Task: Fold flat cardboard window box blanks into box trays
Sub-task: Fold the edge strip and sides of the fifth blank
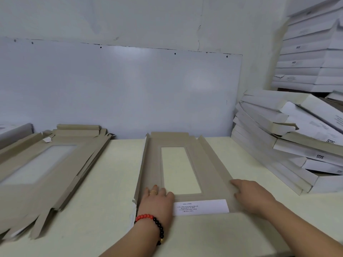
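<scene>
Right now I see the window box blank (185,160) lying flat, brown side up, on the cream tabletop (111,182) in front of me, its white printed flap (201,207) at the near end. My left hand (157,198) presses on its near left corner, fingers laid fairly straight; my right hand (250,193) rests loosely, fingers relaxed, on the right side flap. Left of it sits a stack of flat blanks (46,167); right of it, folded white boxes (297,138) are piled against the wall.
</scene>
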Available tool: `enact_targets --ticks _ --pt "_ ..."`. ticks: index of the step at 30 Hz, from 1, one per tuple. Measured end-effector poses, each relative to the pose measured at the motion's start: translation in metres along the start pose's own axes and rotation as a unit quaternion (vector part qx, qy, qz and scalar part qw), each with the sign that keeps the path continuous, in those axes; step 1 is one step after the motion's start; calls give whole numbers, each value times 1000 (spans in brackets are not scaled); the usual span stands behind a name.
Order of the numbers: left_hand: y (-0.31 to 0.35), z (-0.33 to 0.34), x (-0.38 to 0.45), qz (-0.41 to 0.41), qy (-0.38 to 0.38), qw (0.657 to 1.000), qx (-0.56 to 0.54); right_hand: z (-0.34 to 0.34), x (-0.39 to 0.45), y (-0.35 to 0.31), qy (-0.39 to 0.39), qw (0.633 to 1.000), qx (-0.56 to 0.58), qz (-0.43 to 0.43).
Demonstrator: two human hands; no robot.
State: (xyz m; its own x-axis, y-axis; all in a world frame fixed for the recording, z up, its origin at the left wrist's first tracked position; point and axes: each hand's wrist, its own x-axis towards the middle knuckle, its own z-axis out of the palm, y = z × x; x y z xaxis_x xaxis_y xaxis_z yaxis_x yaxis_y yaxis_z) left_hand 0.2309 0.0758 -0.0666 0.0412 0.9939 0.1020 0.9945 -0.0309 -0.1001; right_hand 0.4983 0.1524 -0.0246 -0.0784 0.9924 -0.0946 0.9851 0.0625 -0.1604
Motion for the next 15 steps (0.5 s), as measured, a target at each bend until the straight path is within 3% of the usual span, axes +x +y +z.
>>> enact_targets --ticks 2,9,11,15 --pt "1 1 -6 34 53 997 -37 -4 -4 -1 -2 999 37 -4" --pt "42 -6 -42 84 127 959 -237 7 -27 -30 3 997 73 -34" --pt "53 -15 -44 104 127 959 -230 14 -35 -39 -9 992 115 -58" --pt "67 2 -37 52 80 973 -211 26 -54 -62 -63 969 215 -104"
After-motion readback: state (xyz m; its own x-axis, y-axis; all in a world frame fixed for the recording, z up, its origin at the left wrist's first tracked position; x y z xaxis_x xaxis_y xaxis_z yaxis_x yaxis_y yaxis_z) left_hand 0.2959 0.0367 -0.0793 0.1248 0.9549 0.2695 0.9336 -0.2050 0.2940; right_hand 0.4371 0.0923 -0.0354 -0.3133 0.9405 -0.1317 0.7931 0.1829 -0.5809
